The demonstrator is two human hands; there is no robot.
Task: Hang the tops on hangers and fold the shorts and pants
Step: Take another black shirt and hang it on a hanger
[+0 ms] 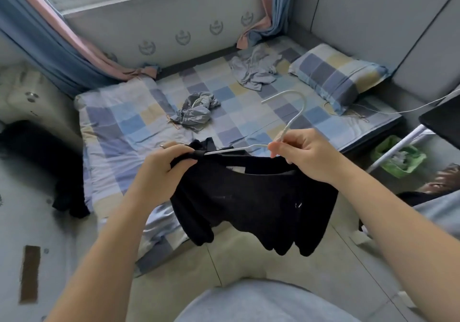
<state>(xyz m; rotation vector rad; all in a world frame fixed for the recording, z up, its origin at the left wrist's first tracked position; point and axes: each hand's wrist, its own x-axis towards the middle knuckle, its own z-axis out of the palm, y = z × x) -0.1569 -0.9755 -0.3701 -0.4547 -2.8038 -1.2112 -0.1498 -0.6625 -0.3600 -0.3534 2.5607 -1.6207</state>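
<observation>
Top, black [251, 197]: held above the bed [129, 112] edge, partly on white hanger [293, 112]; left hand [171, 165] fingers clamped on its shoulder, right hand [306, 152] fingers clamped on hanger neck. Outstanding, by appearance: grey crumpled garment [196, 112] and pale garment [254, 70] on bed, unsorted

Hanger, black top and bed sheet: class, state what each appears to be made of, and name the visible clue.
White hanger: thin rod with a smooth white surface, likely coated wire or plastic; which is unclear.
Black top: soft matte fabric, probably knit; it drapes limply from both hands.
Checked bed sheet: thin woven-looking cloth, matte, creased and lying flat.
</observation>
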